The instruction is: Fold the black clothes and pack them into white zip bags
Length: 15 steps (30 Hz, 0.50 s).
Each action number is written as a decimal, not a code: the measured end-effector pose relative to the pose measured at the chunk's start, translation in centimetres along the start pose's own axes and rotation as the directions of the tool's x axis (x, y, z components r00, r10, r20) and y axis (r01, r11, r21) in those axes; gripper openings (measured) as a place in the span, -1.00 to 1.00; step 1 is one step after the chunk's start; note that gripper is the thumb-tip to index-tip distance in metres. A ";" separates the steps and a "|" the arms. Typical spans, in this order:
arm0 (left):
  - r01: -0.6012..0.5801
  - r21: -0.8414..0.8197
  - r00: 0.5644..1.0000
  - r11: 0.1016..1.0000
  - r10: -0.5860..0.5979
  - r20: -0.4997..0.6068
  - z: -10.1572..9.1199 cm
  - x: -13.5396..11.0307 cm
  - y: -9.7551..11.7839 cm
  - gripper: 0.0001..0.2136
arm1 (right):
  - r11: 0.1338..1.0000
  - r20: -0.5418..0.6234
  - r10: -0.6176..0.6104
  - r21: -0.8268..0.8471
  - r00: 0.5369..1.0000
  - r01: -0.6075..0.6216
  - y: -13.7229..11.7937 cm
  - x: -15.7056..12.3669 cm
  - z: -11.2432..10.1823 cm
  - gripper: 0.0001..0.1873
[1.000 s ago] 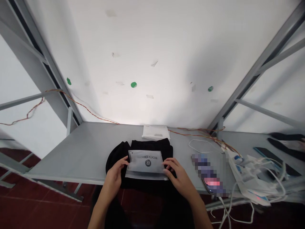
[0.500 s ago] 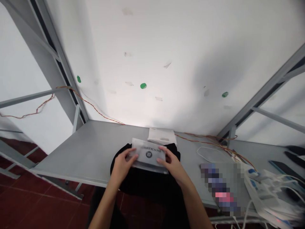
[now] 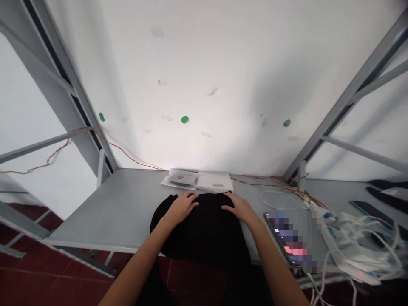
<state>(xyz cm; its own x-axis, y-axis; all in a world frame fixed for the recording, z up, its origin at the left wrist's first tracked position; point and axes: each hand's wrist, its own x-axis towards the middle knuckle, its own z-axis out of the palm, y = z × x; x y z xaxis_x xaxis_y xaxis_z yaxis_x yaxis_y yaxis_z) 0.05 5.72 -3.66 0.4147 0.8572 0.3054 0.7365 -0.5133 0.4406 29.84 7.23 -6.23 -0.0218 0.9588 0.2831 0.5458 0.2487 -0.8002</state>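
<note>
A piece of black fabric [image 3: 204, 229] spreads over the front of the grey table and hangs past its edge towards my lap; whether it is a bag or a garment I cannot tell. On its upper left part lies my left hand [image 3: 185, 206], fingers apart. My right hand [image 3: 237, 206] rests at the upper right edge of the fabric, also with fingers spread. Against the wall behind the fabric are a frosted plastic pouch [image 3: 182, 178] with a dark round logo and, beside it on the right, a flat white packet [image 3: 215, 181].
A phone [image 3: 282, 238], partly blurred out, lies to the right on the table [image 3: 111, 212]. Beyond it, white cables [image 3: 366, 242] tangle over a power strip. Thin orange wires [image 3: 127, 153] run along the wall [image 3: 223, 51]. Metal frames stand at both sides.
The frosted pouch has left my hands and now lies at the wall, left of the white packet. Both hands have come down onto the black fabric. The view has shifted slightly.
</note>
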 end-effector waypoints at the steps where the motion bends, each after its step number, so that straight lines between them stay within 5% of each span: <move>1: 0.005 0.005 1.000 1.000 -0.005 0.013 0.6 0.4 0.1 -0.69 | 1.000 0.006 -0.011 -0.028 1.000 0.011 0.6 -0.5 -0.6 -0.49; 5: 0.075 0.017 0.996 0.997 -0.076 0.047 1.5 2.5 -0.3 -0.73 | 0.990 0.000 -0.054 -0.133 0.999 0.054 1.3 -1.0 -1.9 -0.53; 9: 0.104 -0.006 0.993 0.995 -0.104 0.057 0.4 3.4 -0.5 -0.88 | 0.976 0.009 -0.076 -0.202 0.997 0.076 0.7 -0.9 -2.4 -0.60; 15: 0.007 -0.095 0.999 0.995 -0.010 -0.036 -2.6 -0.8 1.3 -0.91 | 0.957 0.048 -0.176 -0.226 0.983 0.182 -0.1 -5.6 -3.8 -0.85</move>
<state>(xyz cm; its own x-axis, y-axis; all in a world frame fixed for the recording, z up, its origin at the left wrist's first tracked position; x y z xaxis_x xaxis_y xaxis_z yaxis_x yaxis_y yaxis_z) -0.72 4.24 -1.20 0.3878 0.8603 0.3309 0.6852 -0.5092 0.5208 33.10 1.31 -5.72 -0.1576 0.9057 0.3935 0.7073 0.3816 -0.5950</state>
